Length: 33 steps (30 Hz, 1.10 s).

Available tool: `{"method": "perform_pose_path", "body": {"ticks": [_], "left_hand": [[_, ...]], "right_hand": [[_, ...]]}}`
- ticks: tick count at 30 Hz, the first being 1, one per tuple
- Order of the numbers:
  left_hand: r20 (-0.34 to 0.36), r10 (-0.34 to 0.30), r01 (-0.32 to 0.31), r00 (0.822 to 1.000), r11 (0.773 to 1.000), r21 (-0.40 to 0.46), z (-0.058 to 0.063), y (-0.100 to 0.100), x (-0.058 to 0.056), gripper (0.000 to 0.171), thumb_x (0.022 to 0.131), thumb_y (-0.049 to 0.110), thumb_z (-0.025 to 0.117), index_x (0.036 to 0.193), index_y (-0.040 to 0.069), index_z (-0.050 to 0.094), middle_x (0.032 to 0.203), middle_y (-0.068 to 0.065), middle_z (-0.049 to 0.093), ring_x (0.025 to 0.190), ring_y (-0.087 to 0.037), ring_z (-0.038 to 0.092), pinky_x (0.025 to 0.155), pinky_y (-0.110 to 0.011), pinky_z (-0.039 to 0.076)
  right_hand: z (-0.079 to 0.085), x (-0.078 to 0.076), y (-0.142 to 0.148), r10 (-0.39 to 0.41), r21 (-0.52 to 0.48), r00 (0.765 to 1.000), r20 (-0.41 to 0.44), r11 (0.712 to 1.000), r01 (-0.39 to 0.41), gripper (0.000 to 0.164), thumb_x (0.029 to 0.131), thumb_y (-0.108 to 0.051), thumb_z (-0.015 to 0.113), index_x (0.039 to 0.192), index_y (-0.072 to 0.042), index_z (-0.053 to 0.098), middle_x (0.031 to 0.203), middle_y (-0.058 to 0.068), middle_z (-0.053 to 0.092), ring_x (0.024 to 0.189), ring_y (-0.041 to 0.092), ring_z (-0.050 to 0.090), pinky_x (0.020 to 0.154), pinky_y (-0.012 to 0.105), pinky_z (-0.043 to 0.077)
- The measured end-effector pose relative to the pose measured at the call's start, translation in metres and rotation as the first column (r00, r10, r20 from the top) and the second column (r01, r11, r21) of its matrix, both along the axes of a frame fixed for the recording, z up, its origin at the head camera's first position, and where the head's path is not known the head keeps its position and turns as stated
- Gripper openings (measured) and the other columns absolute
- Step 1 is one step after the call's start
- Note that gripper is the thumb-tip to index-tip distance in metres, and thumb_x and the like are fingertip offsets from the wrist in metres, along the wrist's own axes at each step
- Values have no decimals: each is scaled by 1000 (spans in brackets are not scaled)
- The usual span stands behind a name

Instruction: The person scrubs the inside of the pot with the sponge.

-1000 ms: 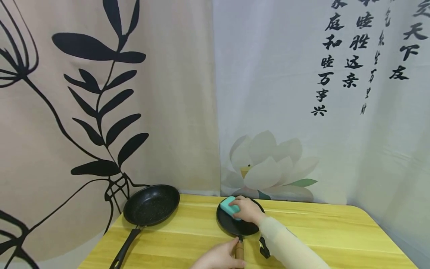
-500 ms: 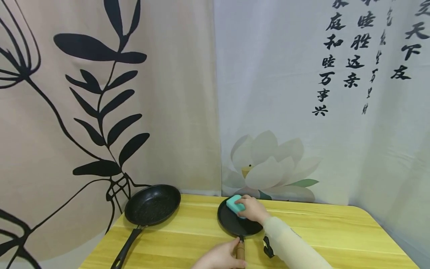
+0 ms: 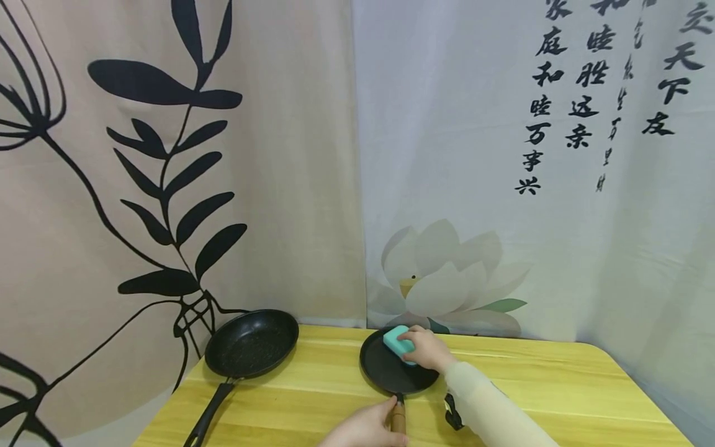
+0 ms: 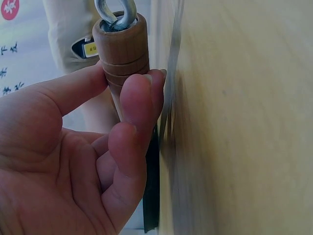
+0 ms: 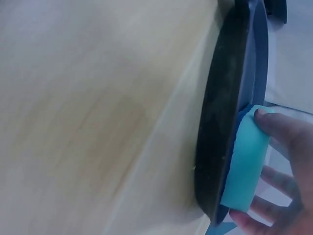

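Note:
A small black frying pan (image 3: 385, 367) with a brown wooden handle (image 4: 120, 46) sits on the table. My left hand (image 3: 365, 425) holds that handle between thumb and fingers, close to its metal hanging ring (image 4: 116, 13) in the left wrist view. Inside the pan, my right hand (image 3: 429, 349) grips a turquoise sponge (image 3: 398, 343) against the cooking surface. The right wrist view shows the sponge (image 5: 247, 161) at the pan's raised rim, with thumb and fingertips of the right hand (image 5: 288, 171) on its edges.
A larger black frying pan (image 3: 254, 344) rests at the table's left, its dark handle toward the front. The yellow wooden table (image 3: 536, 379) meets a printed curtain (image 3: 290, 161) at the back. A black strap piece (image 3: 453, 412) hangs by the right sleeve (image 3: 491, 403).
My right hand and the sponge have moved rightward across the pan, away from its left side. The left hand keeps its hold on the handle.

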<state>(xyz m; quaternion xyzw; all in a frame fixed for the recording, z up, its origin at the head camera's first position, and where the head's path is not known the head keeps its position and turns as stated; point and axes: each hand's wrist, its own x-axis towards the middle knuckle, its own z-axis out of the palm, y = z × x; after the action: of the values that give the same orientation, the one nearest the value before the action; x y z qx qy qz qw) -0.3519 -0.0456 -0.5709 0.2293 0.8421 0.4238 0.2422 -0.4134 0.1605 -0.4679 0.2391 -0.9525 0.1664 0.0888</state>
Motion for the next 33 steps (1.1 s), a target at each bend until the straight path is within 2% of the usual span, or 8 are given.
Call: {"method": "perform_pose_path", "body": {"ticks": [7, 11, 17, 23, 25, 27, 30, 33], "left_hand": [[11, 8, -8, 1000, 1000, 15, -3, -1, -1, 97, 73, 61, 75, 147, 9, 41, 143, -10, 48, 125, -27, 51, 95, -48, 45], [10, 17, -17, 1000, 1000, 17, 2, 1, 4, 95, 75, 58, 76, 148, 10, 40, 144, -9, 47, 125, -26, 51, 95, -48, 45], [45, 2, -4, 999, 999, 36, -7, -1, -3, 97, 73, 59, 77, 148, 9, 40, 144, -10, 47, 127, -28, 49, 96, -50, 43], [49, 35, -37, 998, 999, 36, 10, 1, 15, 95, 77, 58, 74, 149, 8, 37, 147, -10, 44, 129, -25, 47, 100, -47, 41], [69, 24, -28, 997, 998, 59, 10, 0, 15, 96, 78, 56, 75, 150, 7, 34, 141, -9, 50, 119, -22, 55, 97, -42, 44], [87, -8, 0, 996, 996, 93, 5, -1, 9, 99, 77, 54, 76, 151, 5, 32, 126, -10, 61, 102, -22, 63, 87, -39, 50], [95, -40, 28, 995, 992, 120, -3, -1, 0, 100, 77, 53, 77, 151, 4, 30, 113, -5, 65, 78, -19, 65, 75, -35, 51], [75, -42, 33, 996, 993, 110, -6, -1, -4, 99, 76, 53, 77, 151, 5, 32, 119, -4, 63, 74, -18, 64, 71, -35, 51]], "right_hand": [[3, 4, 5, 3, -11, 1000, 31, 1000, -2, 40, 82, -21, 79, 120, -14, 69, 129, 18, 54, 112, 39, 55, 87, 51, 48], [2, 6, 7, -5, -2, 1000, 28, 1000, 5, 41, 82, -23, 78, 121, -14, 68, 128, 16, 55, 112, 39, 55, 88, 50, 48], [1, 13, 11, 20, -27, 999, 38, 999, -19, 42, 82, -21, 78, 121, -12, 68, 127, 16, 55, 110, 39, 56, 86, 51, 49], [-1, 17, 13, 55, -20, 998, 15, 998, -55, 42, 82, -22, 79, 120, -11, 68, 125, 17, 56, 107, 35, 59, 86, 48, 50], [0, 18, 13, 56, -24, 998, 18, 998, -55, 42, 81, -23, 79, 120, -11, 69, 126, 17, 56, 109, 36, 58, 87, 49, 49], [0, 19, 14, 55, -23, 998, 20, 998, -55, 41, 81, -23, 79, 120, -12, 69, 127, 17, 56, 109, 36, 58, 87, 49, 49], [0, 23, 15, 54, -13, 998, 24, 998, -54, 42, 81, -25, 79, 120, -13, 69, 128, 18, 55, 110, 36, 58, 87, 49, 49], [1, 27, 15, 57, 6, 998, 27, 998, -57, 43, 81, -26, 79, 120, -13, 69, 128, 18, 55, 109, 36, 58, 85, 49, 50]]}}
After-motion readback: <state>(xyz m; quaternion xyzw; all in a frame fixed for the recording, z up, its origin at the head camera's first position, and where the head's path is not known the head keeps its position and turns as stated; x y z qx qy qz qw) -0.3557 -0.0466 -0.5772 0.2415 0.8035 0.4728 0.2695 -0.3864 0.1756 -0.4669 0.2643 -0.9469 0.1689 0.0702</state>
